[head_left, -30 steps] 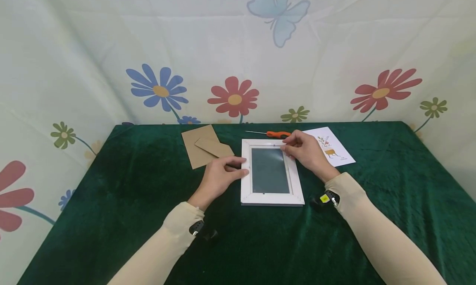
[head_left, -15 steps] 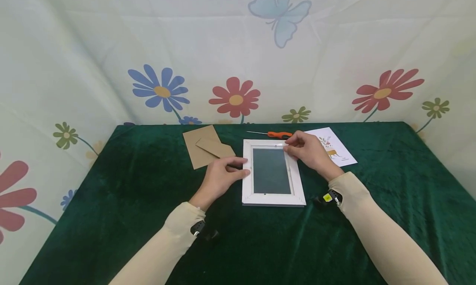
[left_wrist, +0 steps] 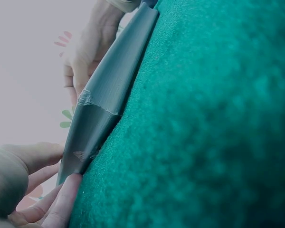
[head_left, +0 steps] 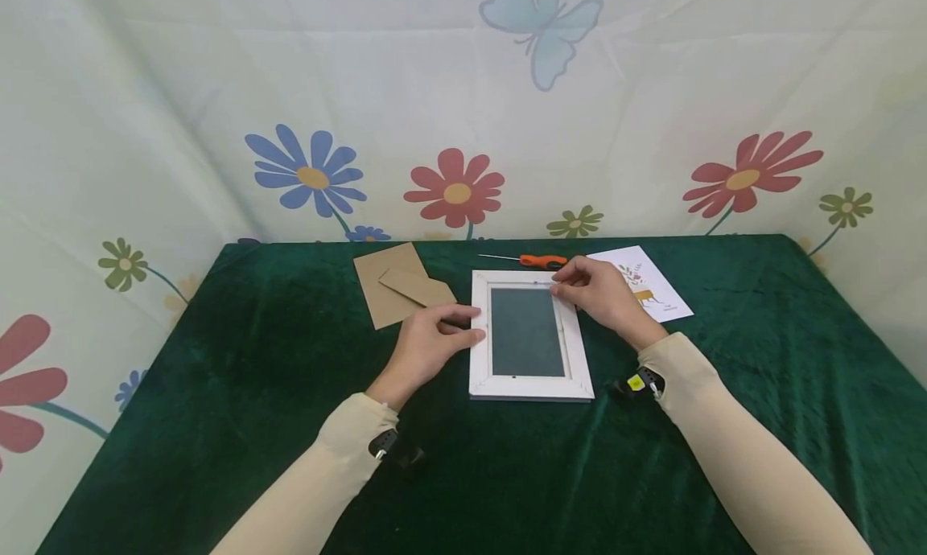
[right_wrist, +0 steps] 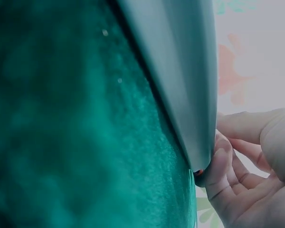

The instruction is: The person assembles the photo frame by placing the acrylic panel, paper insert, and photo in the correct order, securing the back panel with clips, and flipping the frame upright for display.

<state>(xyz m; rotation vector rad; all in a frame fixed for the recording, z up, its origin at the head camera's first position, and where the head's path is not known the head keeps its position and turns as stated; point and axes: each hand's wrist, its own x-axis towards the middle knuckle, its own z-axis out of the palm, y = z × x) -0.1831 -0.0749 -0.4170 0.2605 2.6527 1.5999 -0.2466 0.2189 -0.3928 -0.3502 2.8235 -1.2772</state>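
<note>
A white picture frame [head_left: 532,388] lies flat on the dark green cloth, its recessed side up, with a dark greenish pane showing inside it. My left hand [head_left: 426,344] holds the frame's left side between thumb and fingers; in the left wrist view the fingertips [left_wrist: 69,192] touch its side edge. At the upper right corner, my right hand [head_left: 607,296] grips the frame, the thumb over its face. In the right wrist view, curled fingers [right_wrist: 222,166] lie against the frame's edge [right_wrist: 194,85]. Any small thing under the right fingertips is hidden.
Left of the frame lies a brown backing board [head_left: 378,285] with a flap-like stand [head_left: 416,285]. An orange-handled screwdriver [head_left: 541,261] lies behind the frame, partly near the right hand. A white card [head_left: 666,304] with a printed picture is at the right. A flowered curtain [head_left: 615,121] hangs behind.
Both hands stay at the frame in nearly the same places. A bright glint near the frame's top edge, seen half a second ago, is gone. The view shifts slightly.
</note>
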